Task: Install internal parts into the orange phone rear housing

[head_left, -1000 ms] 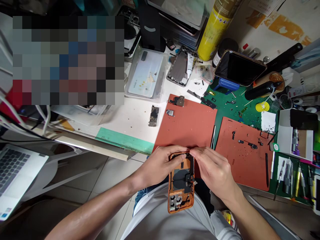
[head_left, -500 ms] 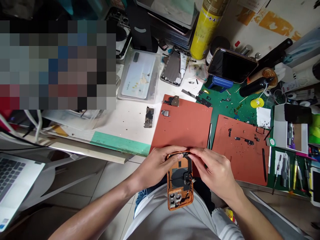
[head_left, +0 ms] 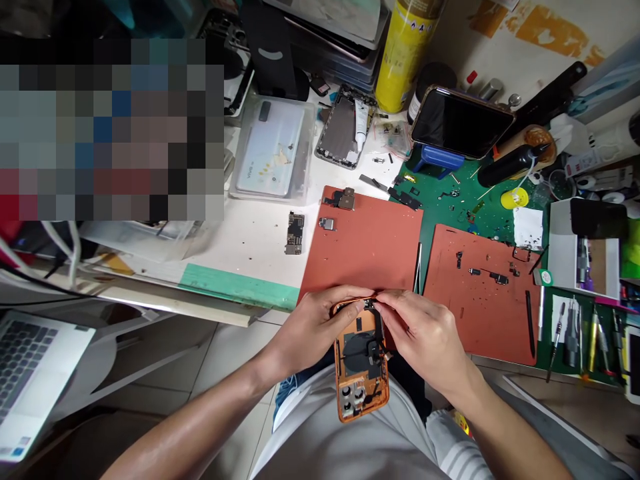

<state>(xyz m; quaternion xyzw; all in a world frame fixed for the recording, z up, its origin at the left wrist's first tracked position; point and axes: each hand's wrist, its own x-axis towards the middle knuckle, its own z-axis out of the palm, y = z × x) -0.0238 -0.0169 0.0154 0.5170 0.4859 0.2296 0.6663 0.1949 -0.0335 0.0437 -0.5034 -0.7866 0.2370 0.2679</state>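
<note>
While the left hand point(head_left: 317, 328) clamps that orange phone frame point(head_left: 357, 375), right hand's point(head_left: 425, 328) pinched near-closed on its top edge

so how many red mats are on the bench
2. The left mat lies partly behind the left hand and right hand; the right mat lies beside it, across a green strip. No others show.

Phone housing point(head_left: 361, 370) between left grip point(head_left: 320, 327) and right grip point(head_left: 423, 327), circuit board point(head_left: 295, 233) left of mat point(head_left: 370, 250), second mat point(head_left: 483, 313) to its right
</note>
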